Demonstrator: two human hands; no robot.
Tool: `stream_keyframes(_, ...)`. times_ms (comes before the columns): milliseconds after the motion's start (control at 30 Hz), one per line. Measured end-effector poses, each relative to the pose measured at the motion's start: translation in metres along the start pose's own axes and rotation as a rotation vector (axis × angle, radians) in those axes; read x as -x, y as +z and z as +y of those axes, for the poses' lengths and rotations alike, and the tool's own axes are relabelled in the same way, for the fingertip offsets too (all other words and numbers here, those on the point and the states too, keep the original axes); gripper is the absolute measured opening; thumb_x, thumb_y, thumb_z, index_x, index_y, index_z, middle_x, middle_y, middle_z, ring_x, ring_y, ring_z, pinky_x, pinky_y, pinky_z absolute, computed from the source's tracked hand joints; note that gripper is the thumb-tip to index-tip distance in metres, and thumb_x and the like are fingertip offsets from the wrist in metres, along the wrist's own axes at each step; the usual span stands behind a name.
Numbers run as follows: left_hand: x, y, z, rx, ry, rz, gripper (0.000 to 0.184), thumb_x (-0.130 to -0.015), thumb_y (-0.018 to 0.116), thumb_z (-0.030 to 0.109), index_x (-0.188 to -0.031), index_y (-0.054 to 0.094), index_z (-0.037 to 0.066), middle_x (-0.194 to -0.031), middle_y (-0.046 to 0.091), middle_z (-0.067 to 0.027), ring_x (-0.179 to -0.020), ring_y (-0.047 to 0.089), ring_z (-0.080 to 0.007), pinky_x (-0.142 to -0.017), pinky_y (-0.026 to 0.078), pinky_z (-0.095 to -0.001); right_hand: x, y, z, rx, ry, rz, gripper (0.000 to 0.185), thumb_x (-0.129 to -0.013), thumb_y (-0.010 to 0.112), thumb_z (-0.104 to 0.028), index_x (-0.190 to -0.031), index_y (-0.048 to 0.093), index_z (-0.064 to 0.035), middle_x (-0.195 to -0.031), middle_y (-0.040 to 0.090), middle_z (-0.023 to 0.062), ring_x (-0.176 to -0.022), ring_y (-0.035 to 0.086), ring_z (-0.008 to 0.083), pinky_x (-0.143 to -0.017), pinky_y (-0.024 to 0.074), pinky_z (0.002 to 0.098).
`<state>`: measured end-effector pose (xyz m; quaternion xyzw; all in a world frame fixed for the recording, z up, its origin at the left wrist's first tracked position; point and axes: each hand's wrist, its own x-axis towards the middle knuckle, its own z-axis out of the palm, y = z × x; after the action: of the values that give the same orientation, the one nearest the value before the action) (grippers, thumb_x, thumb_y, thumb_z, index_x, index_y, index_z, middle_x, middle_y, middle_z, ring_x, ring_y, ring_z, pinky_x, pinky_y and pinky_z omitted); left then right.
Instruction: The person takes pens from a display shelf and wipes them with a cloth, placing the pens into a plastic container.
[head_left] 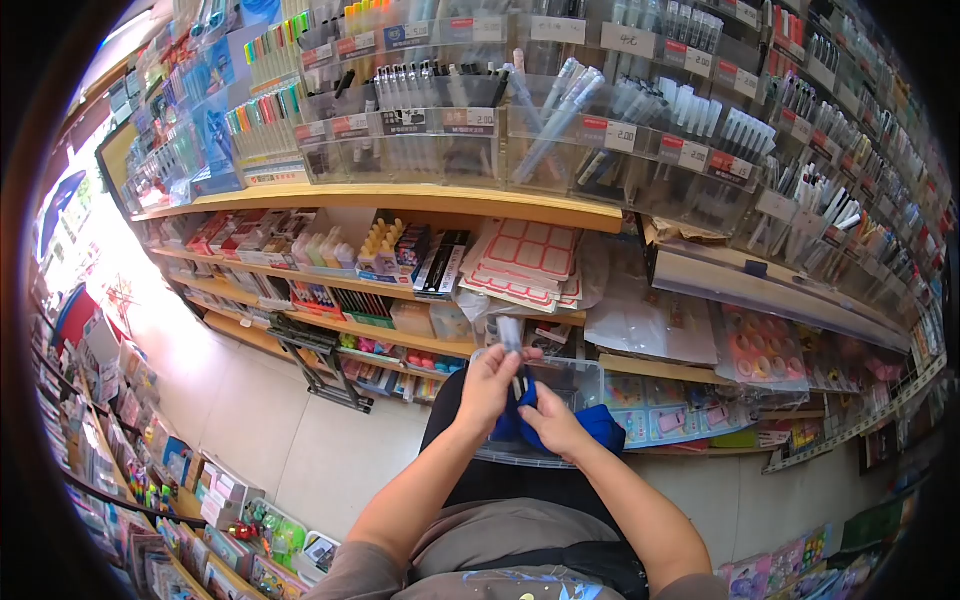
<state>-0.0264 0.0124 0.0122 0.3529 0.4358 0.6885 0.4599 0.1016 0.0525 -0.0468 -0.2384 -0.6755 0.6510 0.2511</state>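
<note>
My left hand (486, 386) is closed around a small bunch of slim pens (511, 334), whose pale, clear ends stick up past the fingers. Just to its right, my right hand (552, 418) grips a blue cloth (601, 428) that wraps against the lower, dark part of the pens. The cloth's loose end trails to the right. Both hands are over my lap, above a clear plastic bin (588, 378). Finger positions around the pens are partly hidden, and how many pens there are I cannot tell.
Clear pen holders (400, 150) with price tags line the wooden shelf (400, 200) ahead. Below are boxed goods and a stack of red-bordered label sheets (525, 250). A black folding stand (322, 360) is on the tiled floor (290, 415). More racks of goods (200, 540) stand behind left.
</note>
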Motion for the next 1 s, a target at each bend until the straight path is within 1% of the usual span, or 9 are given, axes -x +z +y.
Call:
stream_keyframes(33,-0.002,-0.002,0.004,0.068,0.033,0.036,0.017,-0.091,0.046,0.014,-0.099,0.055,0.001,-0.1,0.062,-0.0111,-0.084,0.055,-0.0113,-0.081,0.041,-0.0245,0.005,0.005,-0.015,-0.006,0.052,-0.008,0.03,-0.082,0.051,0.0,-0.112,0.046,0.0,-0.1,0.053,0.0033,-0.094,0.048,0.0115,-0.087,0.037,0.0264)
stream_keyframes(133,-0.01,-0.016,0.019,0.195,0.084,0.072,0.018,-0.092,0.045,0.019,-0.097,0.051,0.003,-0.1,0.061,-0.0196,-0.092,0.06,-0.0215,-0.086,0.045,-0.0322,0.012,0.007,-0.01,0.502,0.141,-0.086,0.028,-0.078,0.058,-0.013,-0.099,0.048,0.0027,-0.093,0.056,0.0254,-0.093,0.054,0.0399,-0.079,0.0419,0.0398)
stream_keyframes(333,0.001,-0.017,0.016,0.204,-0.035,0.008,0.017,-0.093,0.045,0.018,-0.096,0.048,0.002,-0.092,0.061,-0.0157,-0.083,0.062,-0.0228,-0.072,0.052,-0.0315,0.01,0.006,-0.01,0.516,-0.005,0.29,0.039,-0.081,0.058,-0.016,-0.115,0.048,0.0019,-0.103,0.059,0.0212,-0.097,0.058,0.0327,-0.083,0.0446,0.0353)
stream_keyframes(433,0.004,-0.018,-0.01,0.075,0.009,-0.099,0.015,-0.093,0.043,0.015,-0.095,0.049,0.002,-0.08,0.058,-0.0069,-0.07,0.057,-0.0138,-0.067,0.046,-0.025,0.0,-0.006,-0.03,0.338,-0.046,0.357,0.032,-0.086,0.056,-0.013,-0.113,0.048,0.0035,-0.093,0.062,0.0131,-0.084,0.059,0.0172,-0.076,0.0473,0.0292)
stream_keyframes(467,0.006,-0.016,-0.015,-0.058,0.018,-0.151,0.013,-0.093,0.043,0.013,-0.095,0.049,0.002,-0.079,0.058,-0.0056,-0.07,0.055,-0.0119,-0.066,0.046,-0.0241,-0.004,-0.009,-0.033,0.276,-0.157,0.363,0.028,-0.086,0.056,-0.01,-0.111,0.05,0.0015,-0.085,0.061,0.0074,-0.073,0.058,0.0109,-0.066,0.0481,0.0244)
stream_keyframes(567,0.012,-0.012,-0.025,-0.223,-0.123,-0.306,0.013,-0.093,0.042,0.011,-0.096,0.051,0.002,-0.076,0.056,-0.0024,-0.069,0.053,-0.0084,-0.064,0.045,-0.0225,-0.005,-0.014,-0.056,-0.108,-0.033,0.221,0.021,-0.085,0.057,-0.006,-0.105,0.053,-0.0002,-0.078,0.059,0.0038,-0.066,0.056,0.0092,-0.058,0.046,0.0224)
stream_keyframes(800,0.019,-0.011,-0.017,-0.411,-0.152,-0.46,0.021,-0.092,0.047,0.014,-0.106,0.051,-0.001,-0.09,0.061,-0.0071,-0.086,0.057,-0.0133,-0.079,0.045,-0.0263,0.0,-0.035,-0.075,0.201,-0.065,0.221,0.011,-0.081,0.062,-0.01,-0.088,0.057,-0.0041,-0.067,0.055,-0.0007,-0.058,0.051,0.0057,-0.05,0.0413,0.021)
stream_keyframes(900,0.017,-0.017,-0.029,-0.656,-0.212,-0.538,0.027,-0.09,0.052,0.016,-0.11,0.048,-0.002,-0.095,0.061,-0.01,-0.092,0.057,-0.0144,-0.082,0.045,-0.0271,0.009,-0.059,-0.127,0.198,-0.085,0.309,0.009,-0.082,0.062,-0.01,-0.088,0.057,-0.0059,-0.068,0.054,-0.0019,-0.056,0.048,0.0051,-0.049,0.0395,0.0202)
stream_keyframes(1000,0.023,-0.015,-0.027,-0.612,-0.206,-0.564,0.031,-0.089,0.054,0.02,-0.111,0.051,-0.001,-0.1,0.062,-0.0121,-0.093,0.058,-0.0172,-0.082,0.044,-0.0283,0.015,-0.088,-0.202,0.187,-0.318,0.415,0.005,-0.085,0.056,-0.004,-0.09,0.055,-0.0053,-0.068,0.052,-0.0015,-0.057,0.047,0.0053,-0.049,0.0399,0.02)
